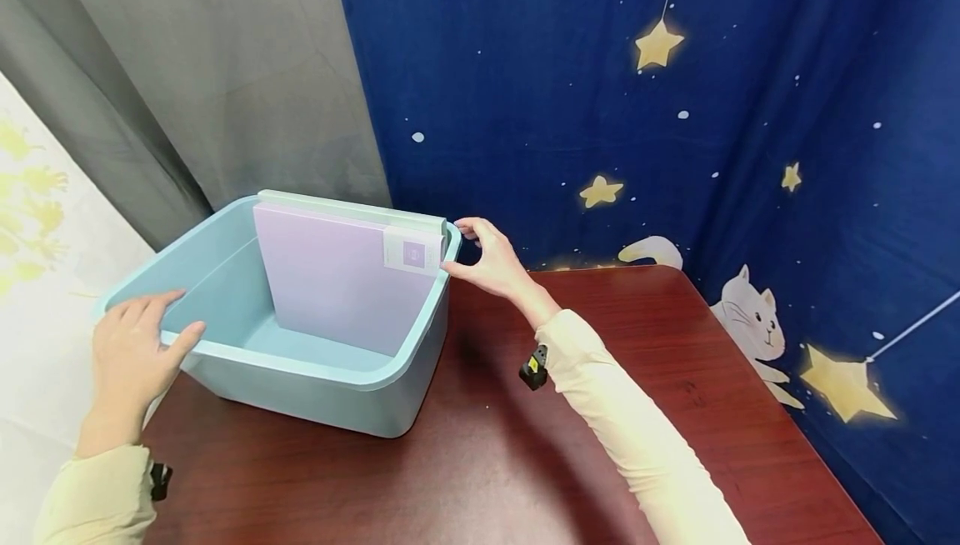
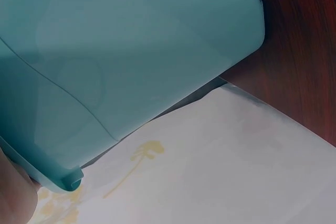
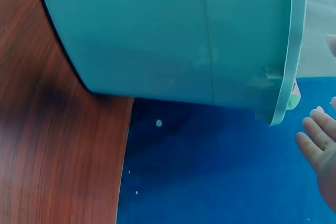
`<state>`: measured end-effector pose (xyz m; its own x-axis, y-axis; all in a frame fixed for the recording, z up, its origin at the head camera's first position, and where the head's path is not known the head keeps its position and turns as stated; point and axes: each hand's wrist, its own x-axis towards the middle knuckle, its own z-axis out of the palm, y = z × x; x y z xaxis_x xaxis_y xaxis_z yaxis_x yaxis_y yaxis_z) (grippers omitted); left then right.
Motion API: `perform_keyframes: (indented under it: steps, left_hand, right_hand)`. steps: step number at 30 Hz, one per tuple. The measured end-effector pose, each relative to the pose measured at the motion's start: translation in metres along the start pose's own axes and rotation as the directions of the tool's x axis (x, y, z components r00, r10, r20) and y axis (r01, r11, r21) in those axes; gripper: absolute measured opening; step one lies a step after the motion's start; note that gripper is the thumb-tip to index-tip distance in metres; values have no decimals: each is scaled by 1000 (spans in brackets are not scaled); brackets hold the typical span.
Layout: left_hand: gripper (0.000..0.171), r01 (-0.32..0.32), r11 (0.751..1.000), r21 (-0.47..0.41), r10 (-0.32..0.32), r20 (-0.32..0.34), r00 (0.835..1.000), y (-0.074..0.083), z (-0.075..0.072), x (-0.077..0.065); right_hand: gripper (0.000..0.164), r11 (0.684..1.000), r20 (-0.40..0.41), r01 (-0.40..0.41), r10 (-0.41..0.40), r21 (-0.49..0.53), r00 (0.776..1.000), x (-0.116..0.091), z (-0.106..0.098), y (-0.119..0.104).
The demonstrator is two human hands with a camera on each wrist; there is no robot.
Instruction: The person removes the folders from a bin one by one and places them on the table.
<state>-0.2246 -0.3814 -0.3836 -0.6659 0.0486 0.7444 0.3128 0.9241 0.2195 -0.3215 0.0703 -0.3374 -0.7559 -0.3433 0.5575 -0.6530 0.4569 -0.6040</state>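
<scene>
A light blue plastic tub [image 1: 300,366] stands on the table. Two flat boxes lean upright inside it: a lavender one [image 1: 337,270] with a white label, and a mint green one [image 1: 352,206] behind, mostly hidden. My left hand [image 1: 138,345] lies over the tub's near left corner, fingers and thumb reaching across the rim. In the left wrist view only a bit of that hand [image 2: 16,192] shows beside the rim. My right hand [image 1: 491,262] is at the far right corner, fingers spread, thumb tip close to the rim and the lavender box. The right wrist view shows its fingers [image 3: 315,135] apart from the rim.
The dark red wooden table [image 1: 480,462] extends right and forward of the tub. A blue curtain [image 1: 525,112] with stars and a grey curtain [image 1: 247,70] hang behind. White cloth [image 1: 37,362] with yellow prints is at the left.
</scene>
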Motion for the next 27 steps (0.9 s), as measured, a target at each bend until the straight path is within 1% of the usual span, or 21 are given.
perform_keyframes:
  steps: [7,14,16,22,27]
  left_hand:
    - [53,-2,1000,-12,2,13,1000,2,0,2]
    - [52,7,1000,-20,-7,2,1000,1,1,2]
    - [52,13,1000,-21,-13,-3,1000,0,1,1]
    - [55,3,1000,-30,-4,-31,1000,2,2,1]
    - [56,-1,999,-41,0,-45,999,3,2,0]
  right_hand:
    - [57,1000,-33,17,-17,-7,999,12,13,6]
    - [52,992,-4,37,-38,-119,999,17,22,5]
    - [51,991,-9,42,-43,-128,999,19,24,5]
    - [45,993,-34,28,-32,-113,999,23,29,8]
    - [43,989,-17,7,-10,-145,1000,25,31,7]
